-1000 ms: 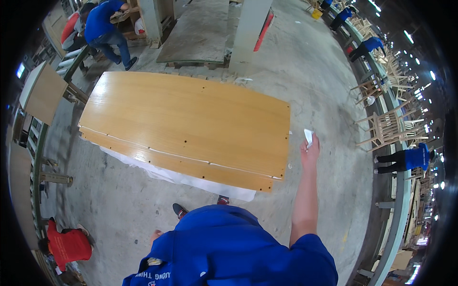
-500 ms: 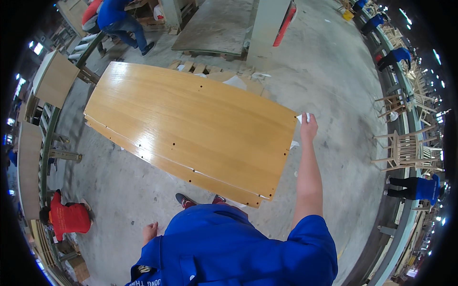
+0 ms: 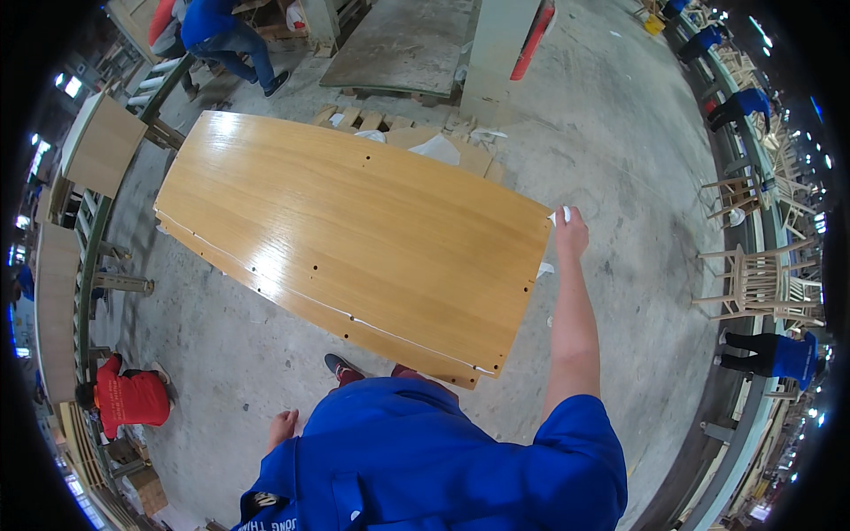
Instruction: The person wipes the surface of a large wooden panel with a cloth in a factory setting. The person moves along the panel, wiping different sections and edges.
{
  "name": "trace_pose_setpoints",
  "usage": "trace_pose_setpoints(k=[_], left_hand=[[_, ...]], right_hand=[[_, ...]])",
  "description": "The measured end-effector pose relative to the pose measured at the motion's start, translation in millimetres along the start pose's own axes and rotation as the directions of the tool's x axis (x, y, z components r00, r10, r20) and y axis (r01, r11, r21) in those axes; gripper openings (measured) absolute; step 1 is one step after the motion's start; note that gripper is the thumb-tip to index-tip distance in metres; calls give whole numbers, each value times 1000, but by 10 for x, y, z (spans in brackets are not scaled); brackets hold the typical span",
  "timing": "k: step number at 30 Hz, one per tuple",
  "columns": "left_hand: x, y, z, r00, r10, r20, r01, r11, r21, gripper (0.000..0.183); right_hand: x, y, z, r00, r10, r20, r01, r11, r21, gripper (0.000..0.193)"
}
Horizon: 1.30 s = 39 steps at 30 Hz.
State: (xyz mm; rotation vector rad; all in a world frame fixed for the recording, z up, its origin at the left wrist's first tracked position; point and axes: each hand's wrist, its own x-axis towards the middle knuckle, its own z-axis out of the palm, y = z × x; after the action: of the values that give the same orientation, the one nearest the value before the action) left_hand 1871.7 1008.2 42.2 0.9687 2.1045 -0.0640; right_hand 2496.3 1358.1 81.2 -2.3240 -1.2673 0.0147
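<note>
A large honey-coloured wooden panel (image 3: 372,230) with curved long edges, glossy finish and several small dark holes lies before me. Along its near side runs a thin white line (image 3: 350,317). At the far right corner my right hand (image 3: 572,232) is closed on a small crumpled white cloth (image 3: 560,215), which touches the panel's edge; whether it is cloth or paper is hard to tell. My left hand (image 3: 283,428) hangs low beside my body, fingers curled in, away from the panel, with nothing showing in it.
Beyond the panel lie a wooden pallet with cardboard and white scraps (image 3: 438,150), and a flat grey platform (image 3: 398,49) near a pillar (image 3: 496,66). Roller conveyors stand left; a line with wooden chairs (image 3: 739,279) runs right. A person in red (image 3: 133,396) crouches at left; others work around.
The view has shifted slightly, and the panel sits a little further left in it. My right hand stays at the same corner with the white cloth. The left hand hangs as before.
</note>
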Motion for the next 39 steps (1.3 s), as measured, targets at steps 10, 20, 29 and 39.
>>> trace_pose_setpoints(k=[10,20,29,39], left_hand=[[-75,-7,32,1000,-5,13,5,999,40,45],[74,-54,103,998,49,47,-48,999,-10,45],[234,34,79,989,110,103,-113,993,24,44],[281,-15,126,981,140,134,-141,990,-3,43]], right_hand=[[-91,-43,-41,1000,4,3,-4,999,41,38],[-587,38,-177,999,41,12,-42,997,59,35],[-1225,158,-345,1000,-8,0,8,996,91,34],[-1522,197,-396,1000,-16,17,14,995,95,35]])
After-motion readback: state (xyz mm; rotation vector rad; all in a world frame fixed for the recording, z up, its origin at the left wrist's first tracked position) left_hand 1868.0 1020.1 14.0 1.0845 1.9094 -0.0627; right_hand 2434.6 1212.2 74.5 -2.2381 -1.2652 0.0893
